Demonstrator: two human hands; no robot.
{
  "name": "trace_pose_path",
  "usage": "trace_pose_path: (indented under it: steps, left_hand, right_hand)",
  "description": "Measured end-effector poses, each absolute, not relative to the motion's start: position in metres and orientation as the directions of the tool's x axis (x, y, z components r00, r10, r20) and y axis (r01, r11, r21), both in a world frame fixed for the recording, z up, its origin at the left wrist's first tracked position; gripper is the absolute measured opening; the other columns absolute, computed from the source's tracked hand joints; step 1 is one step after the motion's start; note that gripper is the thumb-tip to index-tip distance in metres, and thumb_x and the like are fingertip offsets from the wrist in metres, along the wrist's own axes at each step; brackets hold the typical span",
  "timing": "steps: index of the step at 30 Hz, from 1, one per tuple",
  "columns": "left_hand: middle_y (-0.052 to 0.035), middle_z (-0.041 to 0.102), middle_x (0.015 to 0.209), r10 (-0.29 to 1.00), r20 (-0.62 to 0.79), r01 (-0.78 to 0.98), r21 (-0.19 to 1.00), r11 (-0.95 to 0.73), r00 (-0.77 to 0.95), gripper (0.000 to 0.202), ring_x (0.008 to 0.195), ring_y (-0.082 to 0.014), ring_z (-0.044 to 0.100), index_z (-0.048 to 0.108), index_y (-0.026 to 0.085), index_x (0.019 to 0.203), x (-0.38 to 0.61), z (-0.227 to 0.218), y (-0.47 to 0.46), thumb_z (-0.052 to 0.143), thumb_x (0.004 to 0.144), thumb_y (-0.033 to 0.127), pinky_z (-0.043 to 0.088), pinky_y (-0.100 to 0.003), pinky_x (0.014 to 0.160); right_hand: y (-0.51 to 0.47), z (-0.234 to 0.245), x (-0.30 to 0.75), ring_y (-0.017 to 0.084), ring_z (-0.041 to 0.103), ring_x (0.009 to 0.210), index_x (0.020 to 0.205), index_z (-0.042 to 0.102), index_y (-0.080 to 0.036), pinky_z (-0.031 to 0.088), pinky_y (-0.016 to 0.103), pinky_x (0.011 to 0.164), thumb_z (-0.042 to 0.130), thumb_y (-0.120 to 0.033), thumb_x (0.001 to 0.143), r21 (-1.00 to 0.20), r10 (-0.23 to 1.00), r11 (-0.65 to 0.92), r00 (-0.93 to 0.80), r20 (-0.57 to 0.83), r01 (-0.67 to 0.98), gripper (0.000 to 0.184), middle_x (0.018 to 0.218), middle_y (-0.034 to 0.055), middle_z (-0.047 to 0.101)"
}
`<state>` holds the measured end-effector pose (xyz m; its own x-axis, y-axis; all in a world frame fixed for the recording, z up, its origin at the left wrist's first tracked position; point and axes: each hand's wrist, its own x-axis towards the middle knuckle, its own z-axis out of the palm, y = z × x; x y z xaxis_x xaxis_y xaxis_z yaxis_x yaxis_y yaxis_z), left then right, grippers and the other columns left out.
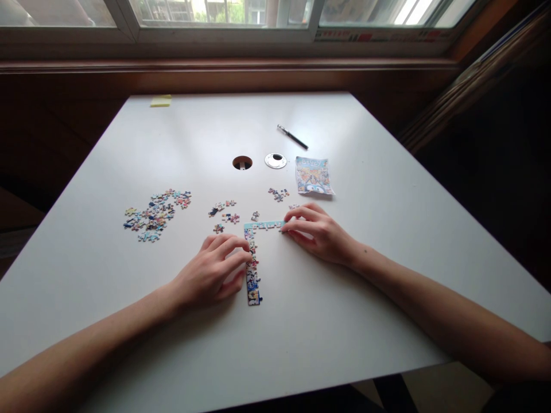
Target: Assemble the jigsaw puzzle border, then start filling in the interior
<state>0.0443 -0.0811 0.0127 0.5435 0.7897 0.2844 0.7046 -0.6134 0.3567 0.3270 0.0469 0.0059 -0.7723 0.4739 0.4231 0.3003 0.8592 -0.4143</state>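
A partly joined jigsaw border (253,264) lies on the white table (365,287): a column of pieces running toward me and a short pale-blue top row (267,225). My left hand (210,272) rests beside the column, its curled fingertips pressing on the column's upper part. My right hand (321,232) lies at the right end of the top row, fingers closed together on the end piece. Small clusters of loose pieces (224,209) sit just beyond the border.
A larger heap of loose pieces (155,215) lies to the left. A printed picture leaflet (313,175), a round cable hole (242,163), its silver cap (275,160), a pen (293,137) and a yellow note (160,101) lie farther back, below a window.
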Motion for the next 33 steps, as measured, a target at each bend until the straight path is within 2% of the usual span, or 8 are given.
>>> trace_pose_path:
  steps: [20, 27, 33]
  left_hand:
    - [-0.0074, 0.064, 0.119, 0.785, 0.299, 0.704, 0.348, -0.619, 0.542, 0.023, 0.114, -0.0229, 0.054, 0.06, 0.023, 0.11, 0.0435, 0.0133, -0.0809, 0.058, 0.089, 0.015, 0.039, -0.038, 0.1]
    - [-0.0076, 0.063, 0.12, 0.787, 0.29, 0.701, 0.358, -0.617, 0.545, 0.023, 0.113, -0.0232, 0.054, 0.06, 0.023, 0.111, 0.0432, 0.0108, -0.0814, 0.058, 0.089, 0.015, 0.038, -0.039, 0.1]
    - [-0.0078, 0.063, 0.114, 0.774, 0.314, 0.693, 0.346, -0.633, 0.55, 0.021, 0.107, -0.0224, 0.054, 0.06, 0.022, 0.109, 0.0436, 0.0096, -0.0813, 0.057, 0.089, 0.015, 0.039, -0.038, 0.097]
  right_hand:
    - [0.0497, 0.0061, 0.3287, 0.023, 0.063, 0.099, 0.1, 0.072, -0.027, 0.055, 0.042, 0.089, 0.062, -0.021, 0.093, -0.464, 0.481, 0.844, -0.763, 0.432, 0.269, 0.014, 0.108, 0.0069, 0.07]
    - [0.0502, 0.0068, 0.3275, 0.023, 0.063, 0.103, 0.101, 0.07, -0.025, 0.055, 0.043, 0.092, 0.06, -0.019, 0.092, -0.505, 0.531, 0.814, -0.718, 0.449, 0.286, 0.014, 0.109, 0.0083, 0.067]
    - [0.0518, 0.007, 0.3234, 0.021, 0.064, 0.097, 0.098, 0.07, -0.022, 0.055, 0.04, 0.089, 0.06, -0.018, 0.09, -0.54, 0.591, 0.776, -0.676, 0.44, 0.327, 0.013, 0.106, 0.0084, 0.067]
